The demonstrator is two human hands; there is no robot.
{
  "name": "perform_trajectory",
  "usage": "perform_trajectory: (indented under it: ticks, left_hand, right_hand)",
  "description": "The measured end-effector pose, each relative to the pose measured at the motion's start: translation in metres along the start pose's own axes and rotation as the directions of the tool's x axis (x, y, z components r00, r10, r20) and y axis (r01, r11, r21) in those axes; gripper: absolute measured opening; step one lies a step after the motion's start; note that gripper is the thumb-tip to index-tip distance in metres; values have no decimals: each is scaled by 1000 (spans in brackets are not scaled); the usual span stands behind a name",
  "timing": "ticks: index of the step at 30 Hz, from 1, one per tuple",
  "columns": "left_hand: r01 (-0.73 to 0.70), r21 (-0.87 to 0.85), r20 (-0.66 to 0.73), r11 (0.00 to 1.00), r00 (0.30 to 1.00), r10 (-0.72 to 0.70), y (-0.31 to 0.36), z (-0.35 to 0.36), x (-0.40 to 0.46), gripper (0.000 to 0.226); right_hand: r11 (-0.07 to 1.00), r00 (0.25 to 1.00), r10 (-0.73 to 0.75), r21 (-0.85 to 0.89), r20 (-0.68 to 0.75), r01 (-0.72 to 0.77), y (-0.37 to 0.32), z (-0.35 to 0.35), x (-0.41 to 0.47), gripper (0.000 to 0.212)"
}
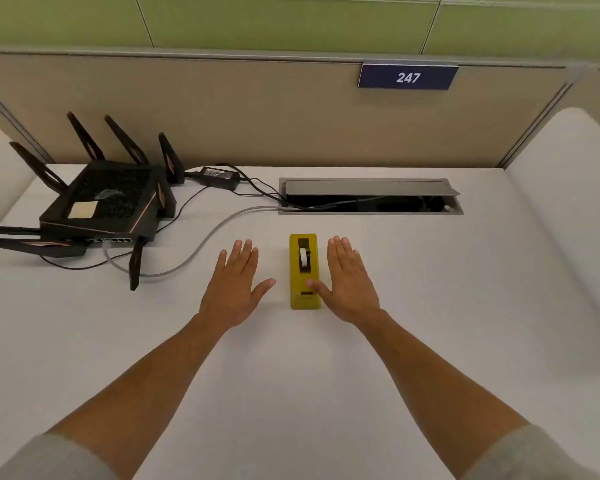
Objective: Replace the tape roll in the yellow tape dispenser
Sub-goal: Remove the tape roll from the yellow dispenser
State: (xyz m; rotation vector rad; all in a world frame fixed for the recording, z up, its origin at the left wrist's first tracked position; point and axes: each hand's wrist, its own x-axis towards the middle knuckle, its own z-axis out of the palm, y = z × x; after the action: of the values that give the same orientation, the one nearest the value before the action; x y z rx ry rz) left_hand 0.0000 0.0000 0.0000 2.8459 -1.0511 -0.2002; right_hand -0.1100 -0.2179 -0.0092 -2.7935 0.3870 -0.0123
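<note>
A yellow tape dispenser [302, 296] stands on the white desk [291, 393], its long side pointing away from me. A small white tape roll [304, 257] sits in its slot. My left hand [234, 285] lies flat and palm down on the desk, a short way left of the dispenser and apart from it. My right hand [349, 280] lies flat and palm down just right of the dispenser, its thumb tip resting over the near end of the yellow body. Both hands hold nothing.
A black router [108, 206] with several antennas stands at the back left, with a power adapter [219, 176] and cables trailing to an open cable hatch [371, 197] behind the dispenser. A beige partition with a blue "247" sign [407, 77] closes the desk's far edge.
</note>
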Motion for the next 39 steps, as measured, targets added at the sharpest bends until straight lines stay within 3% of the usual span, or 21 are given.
perform_trajectory:
  ticks: [4,16,26,39]
  left_hand:
    - [1,3,16,1000,1000,-1,0,10,-4,90]
    - [-7,-130,45,992,999,13,10,16,12,93]
    - [-5,-305,-28,952,1000,-3,36,9,42,64]
    - [-100,-183,-107,978,991,81,60,6,71,47]
  right_hand:
    - [999,995,-17,36,97,14,-1,3,-1,96]
    - [979,980,-10,202,199,-31,-9,-3,33,86]
    - [983,986,-51,183,156,22,0,5,42,91]
    - [965,990,-50,262,130,15,5,13,43,89]
